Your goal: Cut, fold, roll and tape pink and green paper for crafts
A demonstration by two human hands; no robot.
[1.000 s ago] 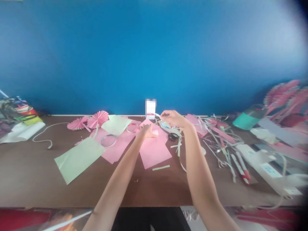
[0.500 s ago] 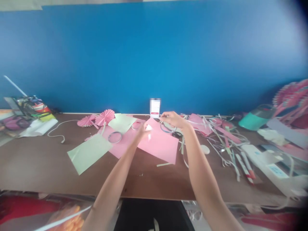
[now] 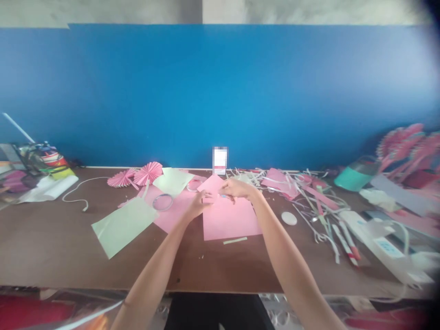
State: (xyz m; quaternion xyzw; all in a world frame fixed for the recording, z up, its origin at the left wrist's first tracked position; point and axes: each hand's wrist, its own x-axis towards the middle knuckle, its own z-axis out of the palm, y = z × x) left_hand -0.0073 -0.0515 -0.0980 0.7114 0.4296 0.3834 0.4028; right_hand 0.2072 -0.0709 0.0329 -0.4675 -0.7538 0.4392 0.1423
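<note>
A pink sheet of paper (image 3: 232, 224) lies on the desk in front of me, its top part between my two hands. My left hand (image 3: 197, 205) is at the sheet's upper left, its fingers closed on the pink paper. My right hand (image 3: 239, 189) reaches over the upper right part with fingers bent and pinched together. A small bluish-white bit (image 3: 223, 196) shows at its fingertips, too small to name. Left of my hands, a clear ring like a tape roll (image 3: 162, 202) rests on more pink paper (image 3: 172, 215). Another pinkish ring (image 3: 195, 184) lies behind my left hand.
A lit phone (image 3: 220, 160) stands against the blue wall. Pale green sheets (image 3: 123, 224) and folded pink paper fans (image 3: 148, 173) lie left. To the right are paper strips (image 3: 323, 220), a white disc (image 3: 289, 218), markers (image 3: 345, 245), a power strip (image 3: 374, 247) and a teal container (image 3: 354, 176).
My right hand has moved left and down onto the pink sheet, which has turned straighter. The ring by my right hand is out of sight. My view has tilted up slightly.
</note>
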